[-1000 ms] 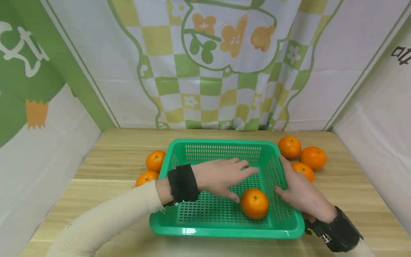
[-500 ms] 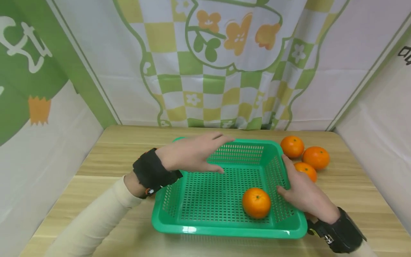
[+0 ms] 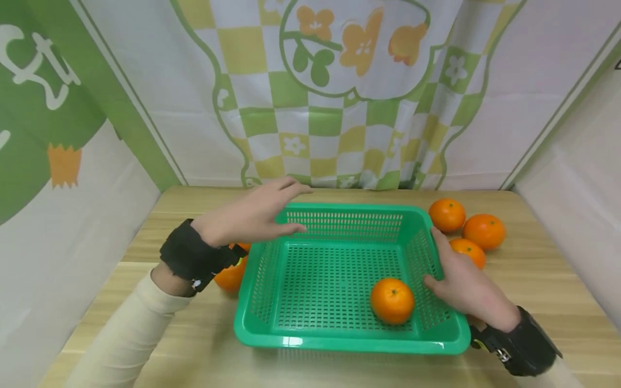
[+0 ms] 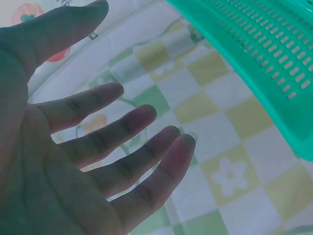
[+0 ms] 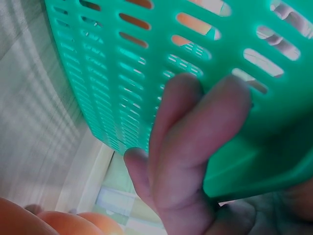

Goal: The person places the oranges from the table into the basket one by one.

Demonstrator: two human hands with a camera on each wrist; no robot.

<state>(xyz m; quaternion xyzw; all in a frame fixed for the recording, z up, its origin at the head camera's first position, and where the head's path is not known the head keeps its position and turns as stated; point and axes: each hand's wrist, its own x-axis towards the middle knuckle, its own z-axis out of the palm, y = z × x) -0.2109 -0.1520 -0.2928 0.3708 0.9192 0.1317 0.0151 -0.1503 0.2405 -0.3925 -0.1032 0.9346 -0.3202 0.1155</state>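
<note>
- Left hand (image 3: 252,218): fingers spread, holding nothing, above basket's far-left corner.
- Right hand (image 3: 461,285): grip curled round right rim of green basket (image 3: 339,339).
- Basket on bench (image 3: 533,302), one mandarin (image 3: 392,300) inside, near right wall.

Green perforated plastic basket (image 3: 339,280) sits flat on the wood surface (image 3: 533,302), its right rim gripped. One orange (image 3: 392,300) lies inside, front-right. Three oranges (image 3: 466,229) are clustered right of it; two (image 3: 232,272) left, partly hidden.
</note>
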